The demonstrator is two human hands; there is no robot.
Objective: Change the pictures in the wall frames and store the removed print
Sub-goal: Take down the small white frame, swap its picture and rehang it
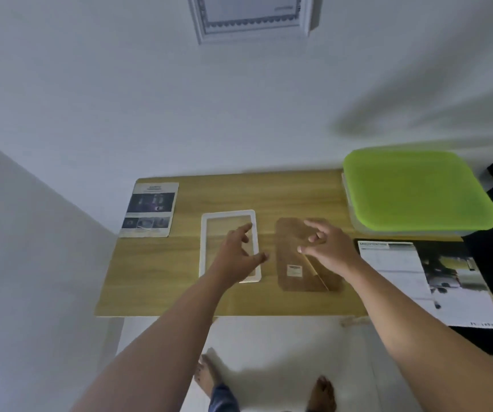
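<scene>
Two hands hover over the middle of the table (pixel 180 292). The left hand (pixel 236 254) is above the white frame (pixel 205 242), which lies flat. Its fingers (pixel 246 228) are spread apart and hold nothing. The right hand (pixel 328 248) is above the brown back board (pixel 287 233) just beside the frame, fingers loose and apart, also holding nothing. One print (pixel 150 209) lies at the far left corner and another print (pixel 402 272) at the near right corner. I think the frame may have glass, so it could break; hold it by its white sides. The prints look thin and bendy, so lift them gently by the edges.
</scene>
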